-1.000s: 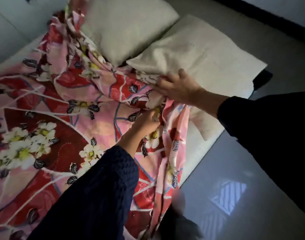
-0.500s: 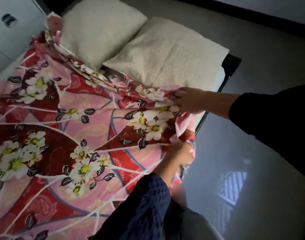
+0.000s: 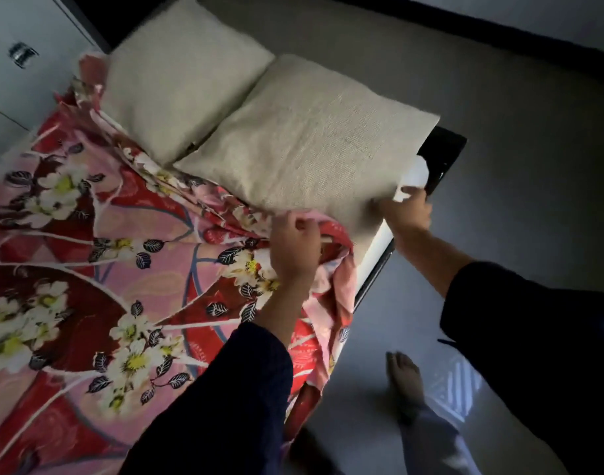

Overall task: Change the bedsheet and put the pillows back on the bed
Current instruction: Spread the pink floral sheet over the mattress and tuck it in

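View from above, looking down at the head end of a bed. A bedsheet [image 3: 122,269] printed with white flowers and dark leaves on red and pink covers most of the left and centre of the frame, lying loose and wrinkled, with its upper edge bunched in a ridge against two pillows. Both pillows are plain beige and lie side by side in the upper middle: the far pillow [image 3: 177,87] toward the upper left, the near pillow [image 3: 310,145] right of centre, its lower edge resting on the bunched sheet. The left hand [image 3: 295,245], coming up from the bottom centre out of a dark sleeve, is curled around a gathered fold of the sheet just below the near pillow's lower edge, grasping the fabric. The right hand [image 3: 405,214], reaching in from the right out of another dark sleeve, sits at the near pillow's lower right corner, where the white mattress [image 3: 379,245] is bare at the bed's edge; it touches that corner, but whether it is gripping the pillow, the mattress or nothing cannot be told. A dark bed frame [image 3: 442,149] corner shows beyond the pillow. On the right the sheet hangs over the side of the bed toward a grey floor [image 3: 499,97]. A bare foot [image 3: 405,378] stands on the floor at the lower right, beside a patterned patch of light [image 3: 454,389]. A pale cabinet [image 3: 23,80] with a metal handle fills the upper left corner.
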